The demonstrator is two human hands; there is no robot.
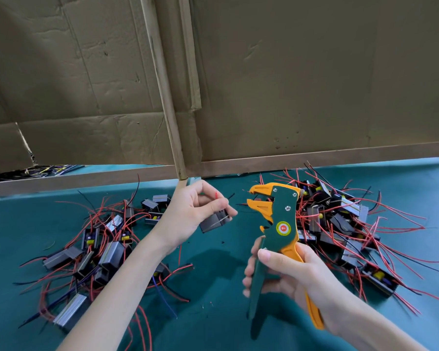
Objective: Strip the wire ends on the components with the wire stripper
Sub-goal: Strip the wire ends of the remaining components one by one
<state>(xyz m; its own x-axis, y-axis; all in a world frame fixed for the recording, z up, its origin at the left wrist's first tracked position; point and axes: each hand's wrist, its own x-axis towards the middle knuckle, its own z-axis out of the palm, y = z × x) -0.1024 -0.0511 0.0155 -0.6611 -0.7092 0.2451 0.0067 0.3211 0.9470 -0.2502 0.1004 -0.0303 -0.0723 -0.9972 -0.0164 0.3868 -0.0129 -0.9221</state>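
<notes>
Item, held: wire stripper (279, 224), green body with orange jaws and grips, raised over the middle of the bench (213, 287). Our right hand (289, 272) is wrapped round both handles. The jaws stand apart and face left, which we judge readies them to take a wire.

Item, held: one dark component (214, 221), in the curled fingers of our left hand (190, 211). Its red wire end (216, 195) is pinched upright just beside the jaws but not yet between them. We judge this keeps the lead stiff for feeding.

Item, stock: pile of components (99, 247) with red and black leads, toward the left edge. A second pile (340, 219) lies toward the far right corner. We cannot tell which is finished.

Item, surround: cardboard wall (289, 84) along the far edge.
</notes>
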